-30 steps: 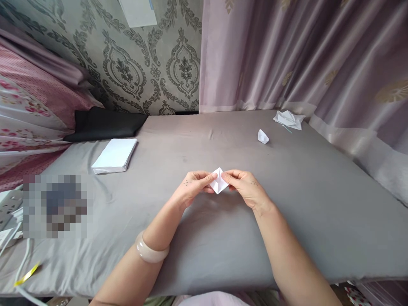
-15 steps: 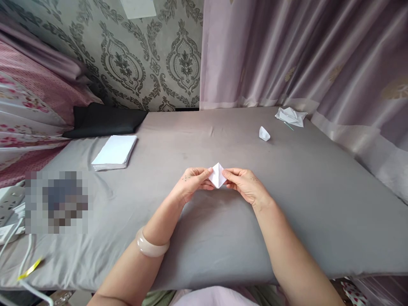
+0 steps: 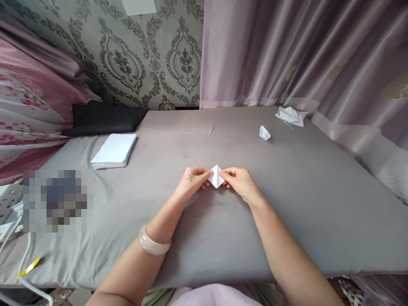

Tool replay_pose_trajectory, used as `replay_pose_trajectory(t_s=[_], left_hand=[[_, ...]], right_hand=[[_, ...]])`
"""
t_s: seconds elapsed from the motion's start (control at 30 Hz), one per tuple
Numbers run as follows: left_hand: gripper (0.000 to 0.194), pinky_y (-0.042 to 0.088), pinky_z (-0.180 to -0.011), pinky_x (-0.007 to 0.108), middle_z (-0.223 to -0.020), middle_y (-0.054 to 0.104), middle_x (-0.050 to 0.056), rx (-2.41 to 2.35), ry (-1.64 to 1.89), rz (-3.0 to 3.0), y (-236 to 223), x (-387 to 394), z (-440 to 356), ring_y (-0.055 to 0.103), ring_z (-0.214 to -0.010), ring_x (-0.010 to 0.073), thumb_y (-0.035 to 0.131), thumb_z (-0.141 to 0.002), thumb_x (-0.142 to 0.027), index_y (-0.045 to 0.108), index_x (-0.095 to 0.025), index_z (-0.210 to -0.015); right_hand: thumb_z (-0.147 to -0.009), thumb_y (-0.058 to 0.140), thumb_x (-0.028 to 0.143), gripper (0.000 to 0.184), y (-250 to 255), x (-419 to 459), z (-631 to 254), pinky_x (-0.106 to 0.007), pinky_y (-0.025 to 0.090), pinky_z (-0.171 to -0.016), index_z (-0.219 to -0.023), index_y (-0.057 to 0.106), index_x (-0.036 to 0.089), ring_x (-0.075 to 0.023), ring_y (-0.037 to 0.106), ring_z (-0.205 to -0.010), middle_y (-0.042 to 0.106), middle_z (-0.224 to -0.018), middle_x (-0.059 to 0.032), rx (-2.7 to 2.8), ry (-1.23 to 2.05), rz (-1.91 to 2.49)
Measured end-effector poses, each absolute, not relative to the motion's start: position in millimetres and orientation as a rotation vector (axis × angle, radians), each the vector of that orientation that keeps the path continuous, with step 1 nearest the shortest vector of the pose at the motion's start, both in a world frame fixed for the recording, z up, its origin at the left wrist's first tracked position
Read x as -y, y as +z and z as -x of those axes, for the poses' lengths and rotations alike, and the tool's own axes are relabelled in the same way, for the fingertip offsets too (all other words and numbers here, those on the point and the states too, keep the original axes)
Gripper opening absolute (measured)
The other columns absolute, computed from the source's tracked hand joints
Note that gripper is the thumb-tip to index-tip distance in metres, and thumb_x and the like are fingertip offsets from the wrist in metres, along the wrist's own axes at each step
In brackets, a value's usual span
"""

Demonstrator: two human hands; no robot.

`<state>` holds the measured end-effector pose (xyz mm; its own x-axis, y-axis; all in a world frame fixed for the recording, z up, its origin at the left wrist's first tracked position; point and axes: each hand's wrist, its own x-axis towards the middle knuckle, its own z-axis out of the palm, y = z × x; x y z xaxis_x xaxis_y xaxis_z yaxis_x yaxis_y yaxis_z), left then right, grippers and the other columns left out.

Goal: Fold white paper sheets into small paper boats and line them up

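Between my two hands is a small piece of folded white paper, diamond-shaped with a crease down its middle. My left hand pinches its left corner, thumb on top and fingers curled behind. On the opposite corner, my right hand grips it the same way. The paper is held just above the grey cloth, near the centre of the view. Beyond it, to the right, a small folded paper boat rests on the cloth.
A stack of white paper lies at the left, in front of a black folded cover. Folded white papers and a thin stick are at the back right. A power strip with white cables and a yellow strip sit front left.
The folded paper's visible face has gone from partly opened out to flat with a straight central crease. Both hands keep hold of it with slightly shifted fingers. The view has tilted down slightly.
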<state>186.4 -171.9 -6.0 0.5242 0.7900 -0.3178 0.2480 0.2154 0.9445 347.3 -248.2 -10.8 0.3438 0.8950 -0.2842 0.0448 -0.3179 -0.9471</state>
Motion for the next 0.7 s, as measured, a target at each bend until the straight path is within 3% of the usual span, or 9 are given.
replay_pose_trajectory(t_s=[0.1, 0.33, 0.53, 0.7], left_hand=[[0.034, 0.035, -0.047, 0.021, -0.058, 0.057, 0.0, -1.115, 0.483, -1.532, -8, 172, -190, 0.047, -0.049, 0.0092, 0.063, -0.077, -0.046, 0.071, -0.013, -0.082], [0.014, 0.043, -0.064, 0.024, -0.079, 0.066, 0.003, -1.239, 0.533, -1.923, -16, 169, -198, 0.059, -0.071, 0.0149, 0.059, -0.081, -0.026, 0.068, -0.017, -0.088], [0.017, 0.045, -0.066, 0.024, -0.094, 0.062, 0.003, -1.034, 0.571, -2.251, -30, 167, -193, 0.059, -0.074, 0.0133, 0.05, -0.087, -0.019, 0.067, -0.022, -0.093], [0.026, 0.044, -0.066, 0.024, -0.099, 0.063, 0.002, -0.939, 0.413, -2.504, -26, 166, -186, 0.06, -0.092, 0.017, 0.041, -0.094, -0.023, 0.068, -0.025, -0.093]], right_hand=[[-0.079, 0.063, 0.04, 0.024, -15, 246, -344, -0.028, 0.045, -0.065, -0.082, 0.072, 0.018, -0.0165, 0.062, -0.071, 0.071, -0.077, -0.0035, 1.021, 0.836, 1.84], [-0.085, 0.056, 0.026, 0.016, -21, 241, -338, -0.029, 0.044, -0.071, -0.094, 0.069, 0.021, -0.0181, 0.062, -0.08, 0.068, -0.094, -0.0057, 1.314, 0.437, 2.107], [-0.091, 0.041, 0.011, 0.035, -19, 246, -336, -0.026, 0.042, -0.071, -0.11, 0.067, 0.025, -0.0177, 0.055, -0.097, 0.063, -0.104, -0.004, 1.753, 0.27, 1.944], [-0.092, 0.038, 0.008, 0.042, -14, 250, -340, -0.026, 0.038, -0.064, -0.116, 0.065, 0.029, -0.0176, 0.052, -0.096, 0.062, -0.112, -0.0021, 1.947, 0.241, 1.994]])
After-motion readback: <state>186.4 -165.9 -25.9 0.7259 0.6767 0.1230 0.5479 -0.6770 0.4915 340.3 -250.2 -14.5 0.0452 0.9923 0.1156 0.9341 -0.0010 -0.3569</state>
